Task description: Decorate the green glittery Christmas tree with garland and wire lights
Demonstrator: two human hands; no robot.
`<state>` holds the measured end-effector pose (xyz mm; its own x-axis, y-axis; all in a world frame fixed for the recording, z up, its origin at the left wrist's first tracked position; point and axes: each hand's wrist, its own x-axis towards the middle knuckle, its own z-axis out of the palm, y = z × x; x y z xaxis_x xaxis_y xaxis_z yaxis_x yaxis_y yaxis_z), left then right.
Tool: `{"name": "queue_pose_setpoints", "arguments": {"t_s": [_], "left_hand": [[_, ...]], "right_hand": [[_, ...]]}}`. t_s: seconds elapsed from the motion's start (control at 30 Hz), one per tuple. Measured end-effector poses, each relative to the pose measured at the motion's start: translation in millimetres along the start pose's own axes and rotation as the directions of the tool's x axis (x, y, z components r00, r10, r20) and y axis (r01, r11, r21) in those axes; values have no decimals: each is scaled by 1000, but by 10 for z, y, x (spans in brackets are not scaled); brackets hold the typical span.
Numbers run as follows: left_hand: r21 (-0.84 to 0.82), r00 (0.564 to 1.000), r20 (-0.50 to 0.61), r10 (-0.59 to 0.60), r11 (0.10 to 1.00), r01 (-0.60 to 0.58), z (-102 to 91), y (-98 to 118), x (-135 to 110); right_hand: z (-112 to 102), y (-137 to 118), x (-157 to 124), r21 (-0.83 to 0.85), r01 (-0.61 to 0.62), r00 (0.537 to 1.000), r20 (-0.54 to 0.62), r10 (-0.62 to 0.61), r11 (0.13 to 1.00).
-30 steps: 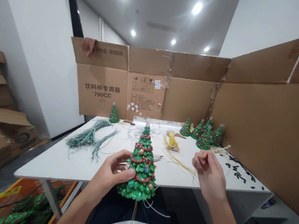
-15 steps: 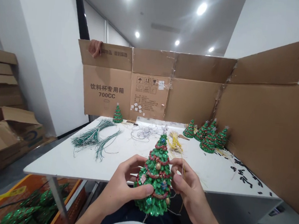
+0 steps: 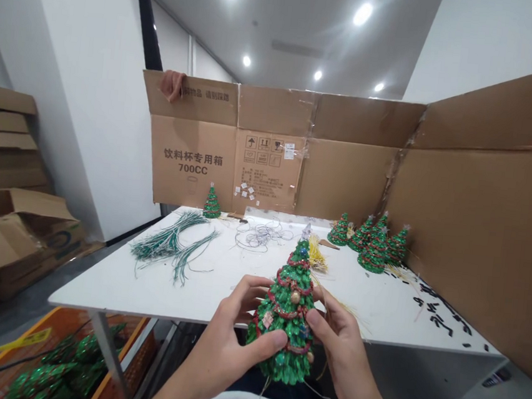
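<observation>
Tree (image 3: 289,314) in glittery green sits clamped between both hands: the left thumb lies across its lower front with the fingers (image 3: 250,289) curled round the back, and the right hand (image 3: 343,348) presses its thumb to the other flank, fingers closed behind. The left hand (image 3: 228,346) bears most of the weight. Held so, the tree stands upright in the air, just over the near edge of the table (image 3: 144,291) and off its top. It already carries red garlands, baubles, small gift shapes and a pale topper, so the outside looks done. Thin wires (image 3: 316,390) hang loose below its base, which I judge the one part left untidy. Beyond it, toward the middle of the table, lie yellow strands (image 3: 317,258) and a loose grey coil (image 3: 260,235). Green wire bundles (image 3: 167,243) spread toward the left edge. At the far right corner stands a cluster of small trees (image 3: 375,242), dressed alike, and one more tree (image 3: 212,202) stands alone at the far edge. Black scraps (image 3: 435,303) dot the right edge. Cardboard walls (image 3: 343,175) fence the far and right sides. Below the left corner, an orange crate (image 3: 122,371) holds more green pieces.
</observation>
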<state>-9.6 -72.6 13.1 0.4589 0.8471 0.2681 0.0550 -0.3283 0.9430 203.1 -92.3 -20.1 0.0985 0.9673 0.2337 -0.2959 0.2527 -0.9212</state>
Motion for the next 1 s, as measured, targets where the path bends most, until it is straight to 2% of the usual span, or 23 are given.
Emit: {"name": "queue_pose_setpoints", "arguments": {"t_s": [0.17, 0.3, 0.5, 0.63, 0.77, 0.87, 1.0], "left_hand": [[38, 1000, 18, 17, 999, -18, 17, 33, -44], [40, 1000, -15, -1, 999, 2, 28, 22, -43], [-109, 995, -40, -87, 991, 83, 63, -36, 34], [-239, 994, -39, -101, 967, 89, 66, -79, 80], [-335, 987, -109, -116, 939, 74, 27, -143, 99], [-471, 987, -112, -118, 880, 52, 15, -139, 112], [-673, 992, -91, -85, 740, 1, 46, -52, 118]], "right_hand": [[-16, 17, 20, 19, -10, 1000, -23, 11, 1000], [-7, 5, 15, 16, -18, 999, -30, 18, 1000], [29, 4, 27, -1, -9, 999, -34, 9, 1000], [-59, -35, 92, -55, 20, 988, -150, -28, 998], [-204, -126, 136, -13, 58, 963, -263, -60, 998], [-256, -126, 116, -55, 64, 977, -202, -74, 996], [-183, -16, 24, -181, 164, 986, 9, -166, 970]]}}
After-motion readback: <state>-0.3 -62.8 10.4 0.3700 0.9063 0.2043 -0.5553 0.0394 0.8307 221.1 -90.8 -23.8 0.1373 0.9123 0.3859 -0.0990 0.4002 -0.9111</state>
